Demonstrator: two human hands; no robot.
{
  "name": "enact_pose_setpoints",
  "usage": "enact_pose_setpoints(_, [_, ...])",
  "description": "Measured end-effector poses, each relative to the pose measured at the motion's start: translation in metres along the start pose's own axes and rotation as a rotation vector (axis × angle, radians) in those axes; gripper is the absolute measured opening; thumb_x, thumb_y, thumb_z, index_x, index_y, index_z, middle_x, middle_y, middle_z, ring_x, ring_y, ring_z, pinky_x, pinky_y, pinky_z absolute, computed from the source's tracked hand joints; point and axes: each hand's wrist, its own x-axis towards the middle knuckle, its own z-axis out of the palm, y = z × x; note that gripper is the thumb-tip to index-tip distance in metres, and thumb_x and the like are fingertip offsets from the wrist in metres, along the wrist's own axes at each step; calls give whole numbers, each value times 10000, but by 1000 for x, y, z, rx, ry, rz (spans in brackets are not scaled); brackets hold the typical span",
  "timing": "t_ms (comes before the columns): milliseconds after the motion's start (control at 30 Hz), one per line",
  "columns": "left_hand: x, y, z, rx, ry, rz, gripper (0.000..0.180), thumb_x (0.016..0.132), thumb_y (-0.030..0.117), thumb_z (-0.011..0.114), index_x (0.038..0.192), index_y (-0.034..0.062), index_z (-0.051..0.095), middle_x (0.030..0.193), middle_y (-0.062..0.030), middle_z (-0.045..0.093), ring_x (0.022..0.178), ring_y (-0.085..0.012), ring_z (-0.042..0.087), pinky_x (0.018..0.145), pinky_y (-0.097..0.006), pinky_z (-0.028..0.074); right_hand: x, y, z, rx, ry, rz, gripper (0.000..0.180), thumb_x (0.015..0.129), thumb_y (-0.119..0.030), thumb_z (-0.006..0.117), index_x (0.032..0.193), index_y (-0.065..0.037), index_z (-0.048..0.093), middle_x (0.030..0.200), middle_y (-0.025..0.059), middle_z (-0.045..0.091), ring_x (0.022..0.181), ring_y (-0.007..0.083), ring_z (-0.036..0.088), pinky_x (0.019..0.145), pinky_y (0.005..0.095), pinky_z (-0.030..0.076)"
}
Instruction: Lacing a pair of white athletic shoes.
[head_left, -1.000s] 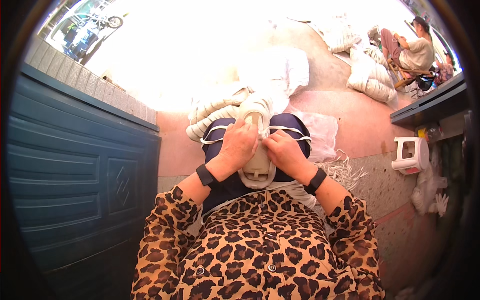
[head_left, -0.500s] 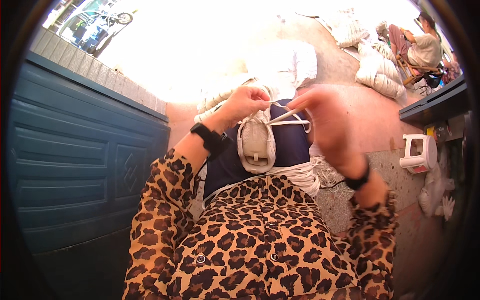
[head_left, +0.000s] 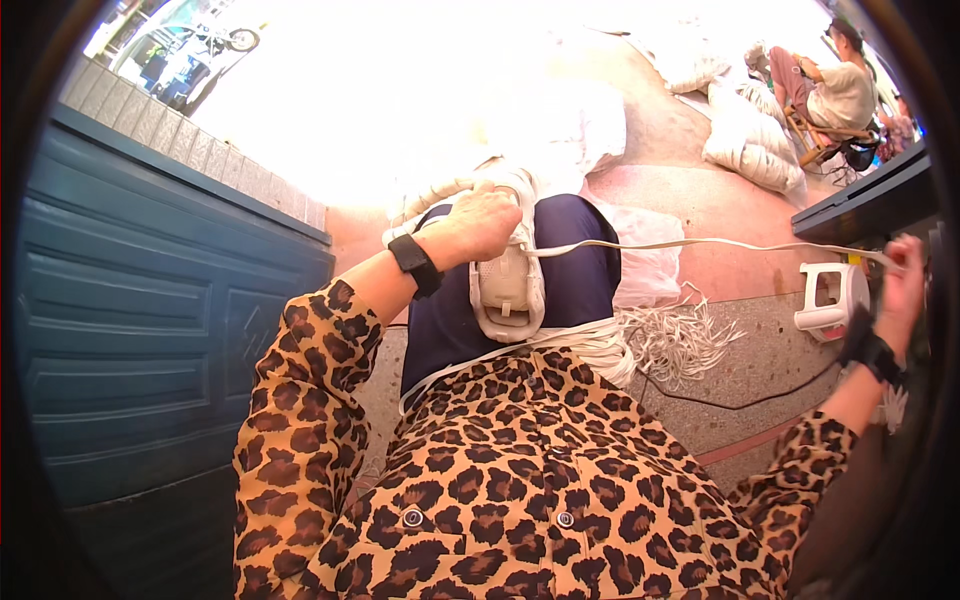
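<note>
A white shoe (head_left: 506, 290) rests on my dark-trousered lap, its heel opening toward me. My left hand (head_left: 480, 224) is closed over the upper part of the shoe, around the lacing; what lies inside the fingers is hidden. From the shoe's right side a flat white shoelace (head_left: 690, 241) runs out to the far right. Its far end is in my right hand (head_left: 903, 278), stretched out at arm's length with fingers closed. More white laces (head_left: 590, 345) lie bundled across my lap near my waist.
A pile of loose laces (head_left: 685, 340) lies on the floor to the right, beside a thin plastic sheet (head_left: 640, 250). Farther right stands a white stool (head_left: 832, 300). Blue panelled door (head_left: 150, 310) at left. White sacks (head_left: 755, 140) and a seated person (head_left: 835, 90) are at the back right.
My right hand has swung far out to the right, drawing the lace into a long line. The left hand has moved down onto the shoe and closed over it.
</note>
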Motion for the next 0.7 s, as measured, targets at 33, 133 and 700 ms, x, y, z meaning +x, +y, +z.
enact_pose_setpoints(33, [0, 1, -3, 4, -1, -6, 124, 681, 20, 577, 782, 5, 649, 817, -144, 639, 877, -291, 601, 768, -377, 467, -24, 57, 53, -80, -50, 123, 61, 866, -55, 553, 821, -54, 512, 655, -16, 426, 558, 51, 409, 495, 165, 367])
enact_pose_setpoints(133, [-12, 6, -12, -93, -163, -66, 71, 709, 126, 610, 735, 61, 624, 677, -79, 611, 743, -285, 579, 683, -398, 458, -109, 172, 182, -482, -59, 292, 87, 895, -168, 501, 830, -134, 547, 561, -83, 369, 412, 17, 290, 348, 186, 235])
enact_pose_setpoints(700, [-82, -16, 63, -183, 419, -544, 208, 862, 118, 462, 1001, 32, 590, 638, -139, 609, 621, -291, 614, 599, -375, 486, -284, 357, 355, -1213, -806, -443, 191, 797, -216, 551, 747, -45, 620, 712, 133, 625, 670, 269, 624, 598, 367, 488])
